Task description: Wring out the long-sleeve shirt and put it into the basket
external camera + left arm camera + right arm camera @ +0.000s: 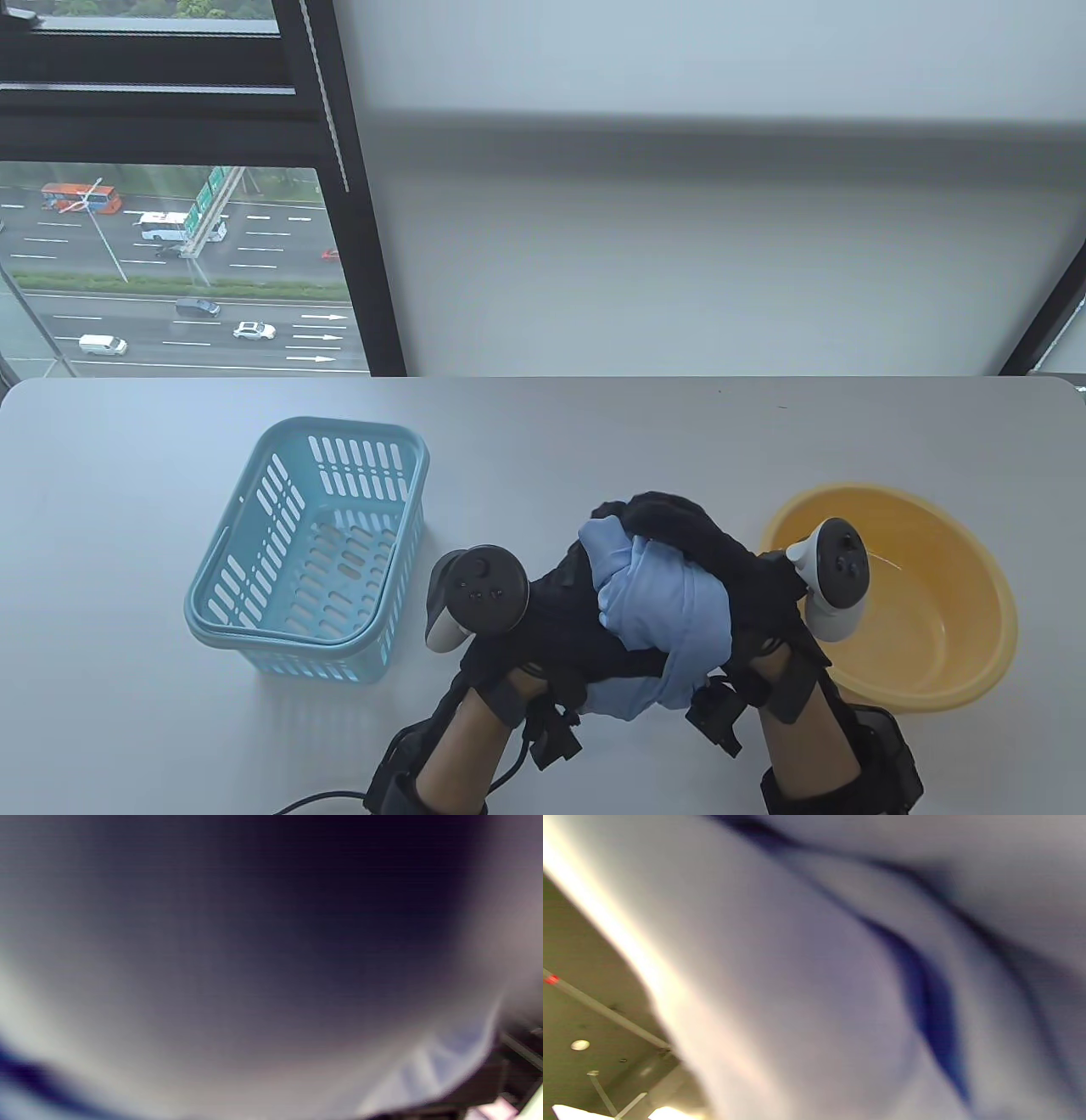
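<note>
A light blue long-sleeve shirt (657,607), bunched into a tight wad, is held above the table between both gloved hands. My left hand (564,615) grips its left side and my right hand (704,543) wraps over its top and right side. The wad hangs between the light blue basket (254,586) and the yellow basin (976,586). Blurred blue cloth fills the left wrist view as the shirt (424,1069) and the right wrist view as the shirt (818,984); no fingers can be made out there.
The slotted basket stands open on the left of the white table (102,475). The yellow basin sits at the right, close beside my right wrist. A window (170,255) and wall lie behind the table's far edge.
</note>
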### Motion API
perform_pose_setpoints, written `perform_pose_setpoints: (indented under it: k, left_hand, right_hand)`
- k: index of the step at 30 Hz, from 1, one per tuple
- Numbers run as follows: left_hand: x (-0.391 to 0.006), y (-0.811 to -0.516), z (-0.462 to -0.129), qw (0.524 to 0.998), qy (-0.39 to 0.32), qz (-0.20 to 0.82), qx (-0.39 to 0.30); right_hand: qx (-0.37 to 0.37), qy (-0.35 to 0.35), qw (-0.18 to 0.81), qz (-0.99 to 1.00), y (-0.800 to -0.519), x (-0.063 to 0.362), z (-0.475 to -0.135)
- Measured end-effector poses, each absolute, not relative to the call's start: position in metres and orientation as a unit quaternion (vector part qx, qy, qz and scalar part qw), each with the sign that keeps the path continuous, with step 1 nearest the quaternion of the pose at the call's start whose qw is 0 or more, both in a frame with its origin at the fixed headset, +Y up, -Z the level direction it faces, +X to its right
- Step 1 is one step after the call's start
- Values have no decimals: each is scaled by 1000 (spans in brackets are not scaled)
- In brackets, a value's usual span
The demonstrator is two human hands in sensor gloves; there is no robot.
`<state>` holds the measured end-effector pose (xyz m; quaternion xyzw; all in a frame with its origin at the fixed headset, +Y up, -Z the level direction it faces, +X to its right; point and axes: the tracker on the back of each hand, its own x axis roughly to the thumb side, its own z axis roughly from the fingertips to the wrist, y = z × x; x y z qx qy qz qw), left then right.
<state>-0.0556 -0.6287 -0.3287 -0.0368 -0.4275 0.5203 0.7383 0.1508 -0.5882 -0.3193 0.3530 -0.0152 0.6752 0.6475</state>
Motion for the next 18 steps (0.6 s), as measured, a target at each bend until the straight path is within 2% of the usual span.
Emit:
perform_pose_setpoints:
  k: [2, 7, 12, 15, 18]
  left_hand:
    - [-53, -631, -330, 712, -434, 551, -39]
    - [-61, -628, -331, 712, -407, 572, 12]
    - [-82, -618, -330, 724, -381, 571, 68]
    - [-105, -615, -332, 677, -359, 637, 83]
    - [-127, -610, -332, 641, -336, 680, 117]
  right_hand:
    - [343, -25, 643, 684, -586, 151, -315]
    - [302, -61, 617, 724, -582, 151, -310]
    - [312, -76, 582, 747, -578, 163, -314]
    - [320, -76, 587, 740, -579, 180, -320]
    - [325, -54, 673, 662, -588, 192, -329]
